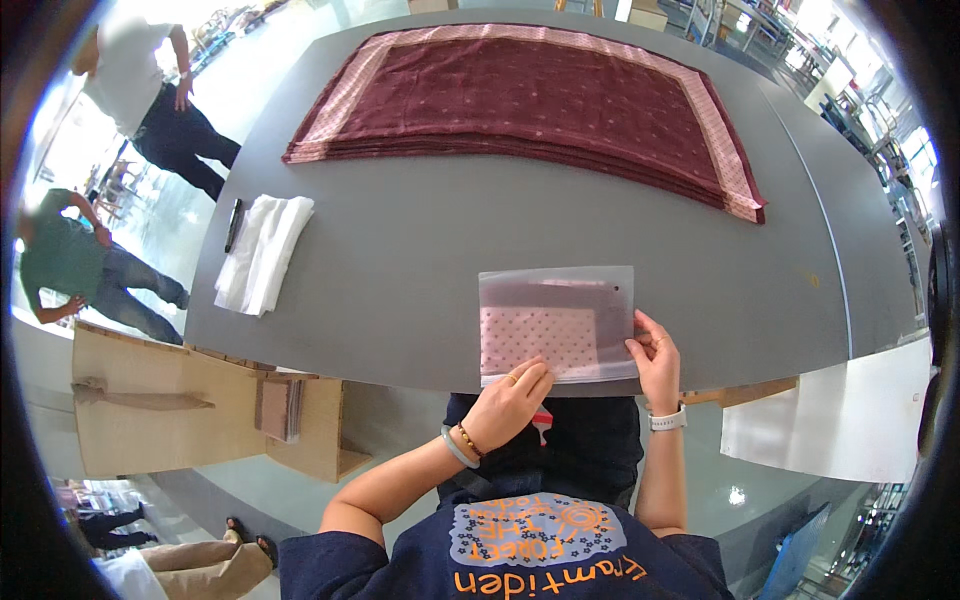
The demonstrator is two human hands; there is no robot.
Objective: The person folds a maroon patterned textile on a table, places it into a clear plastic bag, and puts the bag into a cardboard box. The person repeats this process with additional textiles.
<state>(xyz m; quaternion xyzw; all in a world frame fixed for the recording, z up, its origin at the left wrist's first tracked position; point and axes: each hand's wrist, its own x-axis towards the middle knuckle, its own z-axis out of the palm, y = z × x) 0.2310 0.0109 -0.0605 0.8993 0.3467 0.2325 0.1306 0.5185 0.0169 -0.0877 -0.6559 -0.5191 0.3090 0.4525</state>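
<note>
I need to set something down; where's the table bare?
Bare table: between the white sheets and pouch, and from the right hand to the seam. Crowded: far side, under the cloth; near edge, with the left hand on the pouch.

A textile workshop, judging by stacked maroon cloths [520,95] on a worktable [400,240].

A frosted translucent zip bag [557,300] lies flat right by the edge of the grey table [400,250], pale closure strip [590,378] edgeward; inside, folded cloth [540,335], dotted pink beside darker mauve.
</note>
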